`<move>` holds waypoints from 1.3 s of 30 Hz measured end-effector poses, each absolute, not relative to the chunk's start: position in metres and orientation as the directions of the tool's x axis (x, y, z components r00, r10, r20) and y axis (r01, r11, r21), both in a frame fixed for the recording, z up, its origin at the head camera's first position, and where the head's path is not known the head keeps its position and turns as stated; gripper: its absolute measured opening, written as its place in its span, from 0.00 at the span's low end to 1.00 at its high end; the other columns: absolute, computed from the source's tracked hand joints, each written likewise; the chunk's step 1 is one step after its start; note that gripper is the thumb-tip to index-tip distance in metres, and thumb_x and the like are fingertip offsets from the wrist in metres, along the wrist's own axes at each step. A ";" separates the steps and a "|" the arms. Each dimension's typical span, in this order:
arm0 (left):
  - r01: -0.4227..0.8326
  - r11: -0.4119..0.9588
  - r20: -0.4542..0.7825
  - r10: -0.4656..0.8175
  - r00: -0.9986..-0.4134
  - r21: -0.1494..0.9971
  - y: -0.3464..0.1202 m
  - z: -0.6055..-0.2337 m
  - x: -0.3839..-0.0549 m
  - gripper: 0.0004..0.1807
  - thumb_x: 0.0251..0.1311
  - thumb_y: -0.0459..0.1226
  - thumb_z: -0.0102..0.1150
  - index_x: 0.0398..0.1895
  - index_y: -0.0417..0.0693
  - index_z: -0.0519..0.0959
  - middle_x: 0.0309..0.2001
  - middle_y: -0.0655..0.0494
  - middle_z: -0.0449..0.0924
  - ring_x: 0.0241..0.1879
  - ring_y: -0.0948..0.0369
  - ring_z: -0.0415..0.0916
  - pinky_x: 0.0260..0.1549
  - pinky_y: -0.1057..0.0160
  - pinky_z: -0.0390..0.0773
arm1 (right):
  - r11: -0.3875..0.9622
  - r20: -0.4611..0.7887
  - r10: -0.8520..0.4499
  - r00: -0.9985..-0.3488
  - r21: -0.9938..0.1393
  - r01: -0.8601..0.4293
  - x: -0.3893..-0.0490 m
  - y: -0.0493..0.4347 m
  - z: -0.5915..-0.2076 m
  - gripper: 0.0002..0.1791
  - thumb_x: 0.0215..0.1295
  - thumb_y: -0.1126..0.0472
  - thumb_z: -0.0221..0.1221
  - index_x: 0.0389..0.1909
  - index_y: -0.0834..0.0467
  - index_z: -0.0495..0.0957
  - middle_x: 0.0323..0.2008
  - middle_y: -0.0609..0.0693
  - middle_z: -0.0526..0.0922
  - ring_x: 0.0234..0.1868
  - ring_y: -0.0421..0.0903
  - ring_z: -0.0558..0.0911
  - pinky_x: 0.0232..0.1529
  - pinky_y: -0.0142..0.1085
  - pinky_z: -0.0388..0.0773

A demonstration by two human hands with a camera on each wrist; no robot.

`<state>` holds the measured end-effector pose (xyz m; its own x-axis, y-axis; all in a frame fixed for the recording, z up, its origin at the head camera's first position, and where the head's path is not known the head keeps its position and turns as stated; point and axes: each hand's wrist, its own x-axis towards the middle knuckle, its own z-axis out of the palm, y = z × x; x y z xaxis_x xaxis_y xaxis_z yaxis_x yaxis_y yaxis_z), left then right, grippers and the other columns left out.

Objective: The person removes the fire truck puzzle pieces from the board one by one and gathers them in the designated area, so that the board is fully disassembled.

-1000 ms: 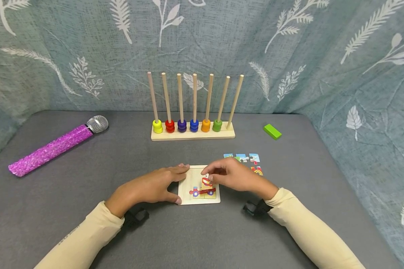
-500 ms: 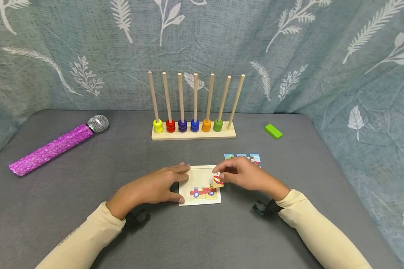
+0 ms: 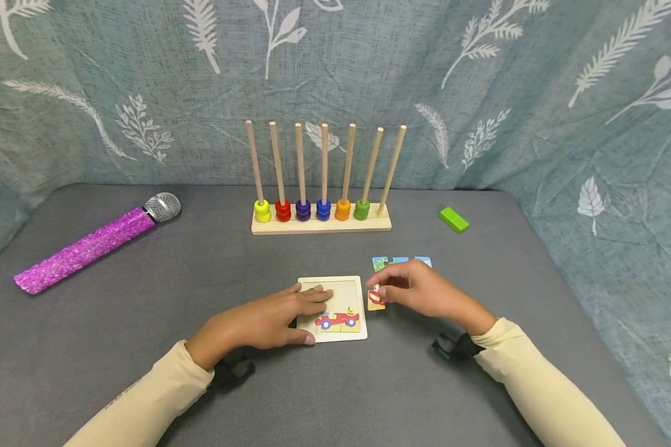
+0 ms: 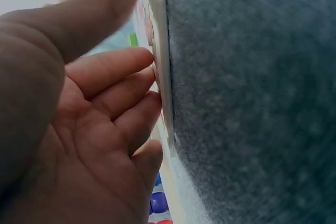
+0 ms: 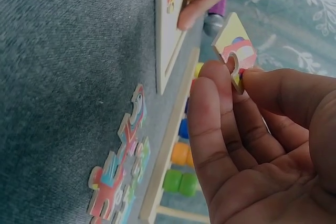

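My left hand (image 3: 271,318) rests with straight fingers on the left part of a square wooden puzzle tray (image 3: 343,290). Joined puzzle pieces (image 3: 340,323) forming part of a red car lie along the tray's lower edge. To the right of the tray, my right hand (image 3: 427,292) pinches a puzzle piece (image 3: 375,302) between thumb and fingers, held off the table. In the right wrist view that puzzle piece (image 5: 237,38) shows yellow, red and a curved notch. Behind the right hand lie several loose puzzle pieces (image 3: 380,263), partly hidden by it.
A wooden peg stand (image 3: 321,228) with coloured beads on most of its rods stands at the back. A microphone (image 3: 89,248) with a glittery purple handle lies at the left. A green block (image 3: 453,220) lies at the back right, and a leaf-patterned cloth (image 3: 335,74) hangs behind.
My right hand has moved right, carrying the puzzle piece from above the joined pieces to beside the tray. My left hand has slid a little further onto the tray.
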<state>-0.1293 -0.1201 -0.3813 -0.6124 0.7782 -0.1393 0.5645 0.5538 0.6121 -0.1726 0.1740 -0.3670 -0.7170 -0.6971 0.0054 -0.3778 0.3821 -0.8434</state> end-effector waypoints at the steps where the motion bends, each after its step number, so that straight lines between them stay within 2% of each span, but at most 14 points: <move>1: 0.564 0.557 -0.145 0.778 -0.612 0.609 -0.120 -0.381 -0.129 0.33 0.61 0.38 0.66 0.67 0.34 0.68 0.73 0.44 0.57 0.73 0.48 0.49 0.68 0.45 0.49 | 0.386 -0.001 -0.699 -0.715 -0.843 -0.376 -0.173 0.175 -0.367 0.11 0.65 0.74 0.57 0.45 0.68 0.82 0.37 0.52 0.84 0.33 0.42 0.82 0.34 0.34 0.79; 6: 0.561 0.563 -0.172 0.782 -0.599 0.607 -0.122 -0.381 -0.128 0.34 0.61 0.38 0.66 0.68 0.34 0.67 0.74 0.45 0.54 0.73 0.48 0.49 0.66 0.46 0.57 | 0.396 -0.033 -0.725 -0.688 -0.838 -0.377 -0.172 0.179 -0.370 0.11 0.65 0.73 0.57 0.46 0.66 0.83 0.37 0.50 0.84 0.32 0.41 0.80 0.32 0.32 0.77; 13: 0.579 0.546 -0.164 0.798 -0.580 0.605 -0.125 -0.382 -0.130 0.34 0.62 0.39 0.64 0.68 0.34 0.66 0.74 0.45 0.53 0.73 0.47 0.47 0.65 0.46 0.57 | 0.366 -0.011 -0.765 -0.644 -0.830 -0.421 -0.173 0.184 -0.373 0.12 0.64 0.75 0.58 0.44 0.63 0.84 0.33 0.48 0.81 0.30 0.41 0.78 0.31 0.32 0.76; 20: 0.597 0.519 -0.133 0.812 -0.568 0.612 -0.128 -0.387 -0.132 0.33 0.63 0.40 0.63 0.68 0.34 0.66 0.74 0.45 0.54 0.73 0.47 0.48 0.65 0.46 0.58 | 0.365 -0.032 -0.765 -0.643 -0.845 -0.391 -0.174 0.190 -0.377 0.10 0.64 0.76 0.57 0.43 0.66 0.83 0.32 0.49 0.83 0.30 0.42 0.79 0.31 0.32 0.76; 30: 0.578 0.527 -0.154 0.807 -0.571 0.623 -0.127 -0.387 -0.132 0.33 0.63 0.39 0.64 0.68 0.34 0.66 0.74 0.45 0.53 0.73 0.47 0.47 0.66 0.45 0.57 | 0.432 -0.062 -0.741 -0.668 -0.806 -0.404 -0.172 0.195 -0.381 0.09 0.62 0.74 0.60 0.41 0.63 0.85 0.36 0.48 0.86 0.32 0.38 0.77 0.34 0.30 0.75; 39: 0.599 0.514 -0.125 0.812 -0.570 0.614 -0.128 -0.387 -0.132 0.31 0.63 0.39 0.63 0.67 0.35 0.69 0.73 0.45 0.56 0.73 0.47 0.50 0.65 0.46 0.58 | 0.416 -0.063 -0.743 -0.667 -0.823 -0.386 -0.173 0.196 -0.384 0.08 0.62 0.73 0.60 0.41 0.65 0.85 0.37 0.50 0.86 0.34 0.39 0.80 0.35 0.32 0.78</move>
